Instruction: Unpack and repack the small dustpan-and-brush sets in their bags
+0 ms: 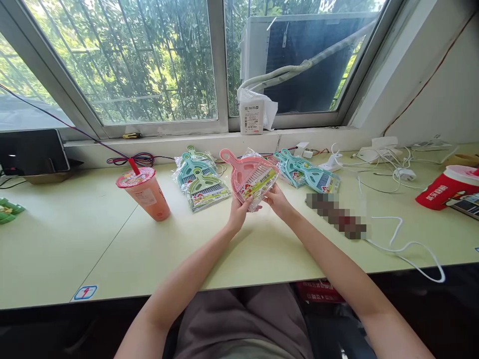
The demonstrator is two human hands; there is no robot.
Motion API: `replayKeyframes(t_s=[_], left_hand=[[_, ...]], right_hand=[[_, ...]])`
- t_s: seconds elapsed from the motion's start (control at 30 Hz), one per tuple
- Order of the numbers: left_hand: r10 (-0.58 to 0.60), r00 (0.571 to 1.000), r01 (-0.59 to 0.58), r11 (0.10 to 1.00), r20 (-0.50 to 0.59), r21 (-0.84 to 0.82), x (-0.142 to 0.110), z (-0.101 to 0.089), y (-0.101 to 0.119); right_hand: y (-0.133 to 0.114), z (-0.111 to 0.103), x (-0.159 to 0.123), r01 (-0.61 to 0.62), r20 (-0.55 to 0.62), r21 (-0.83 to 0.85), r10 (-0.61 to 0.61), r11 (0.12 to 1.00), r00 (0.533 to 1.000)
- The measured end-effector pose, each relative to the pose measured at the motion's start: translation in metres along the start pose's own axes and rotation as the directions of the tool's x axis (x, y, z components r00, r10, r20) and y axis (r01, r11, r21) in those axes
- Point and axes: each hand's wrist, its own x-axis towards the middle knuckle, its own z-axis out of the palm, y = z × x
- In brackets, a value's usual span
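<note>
A pink mini dustpan and brush set (251,172) in clear plastic wrap, with a yellow-green label, is held up over the table. My left hand (238,212) grips its lower left edge, thumb on the front. On its lower right side, my right hand (277,201) is closed on the same set, its fingers partly behind the wrap. Left of it, several wrapped green and teal dustpan sets (200,179) lie in a pile. Behind and to the right, more wrapped teal dustpan sets (309,172) overlap each other.
An orange drink cup (147,197) with a red straw stands left. A blurred-out object (337,217), white cables (415,244) and a red cup (439,189) lie right. A tablet (32,154) leans at far left; a white box (252,118) sits on the sill.
</note>
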Motion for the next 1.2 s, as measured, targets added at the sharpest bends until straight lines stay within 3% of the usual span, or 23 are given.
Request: replayKeyframes(t_s=[0.1, 0.3, 0.77, 0.97, 1.2], left_hand=[[-0.008, 1.0, 0.008, 1.0, 0.017, 0.009, -0.001, 0.001, -0.001], [-0.003, 1.0, 0.003, 1.0, 0.015, 0.02, 0.001, -0.001, -0.003], [0.021, 1.0, -0.02, 0.996, -0.012, 0.082, 0.006, -0.006, -0.014], [-0.031, 0.999, 0.023, 0.984, 0.044, 0.178, 0.009, -0.008, -0.012], [-0.032, 0.999, 0.027, 0.98, 0.025, 0.195, 0.009, -0.007, -0.008]], right_hand=[[0.004, -0.001, 0.001, 0.023, -0.059, -0.021, -0.025, 0.999, 0.998], [0.002, -0.008, 0.005, -0.04, 0.0, -0.058, 0.04, 0.998, 0.999], [0.014, -0.006, 0.004, -0.02, -0.095, -0.062, 0.014, 0.998, 0.995], [0.012, -0.008, 0.006, -0.009, -0.119, -0.105, -0.003, 0.994, 0.993], [0.012, -0.005, 0.004, 0.007, -0.126, -0.108, -0.021, 0.994, 0.992]])
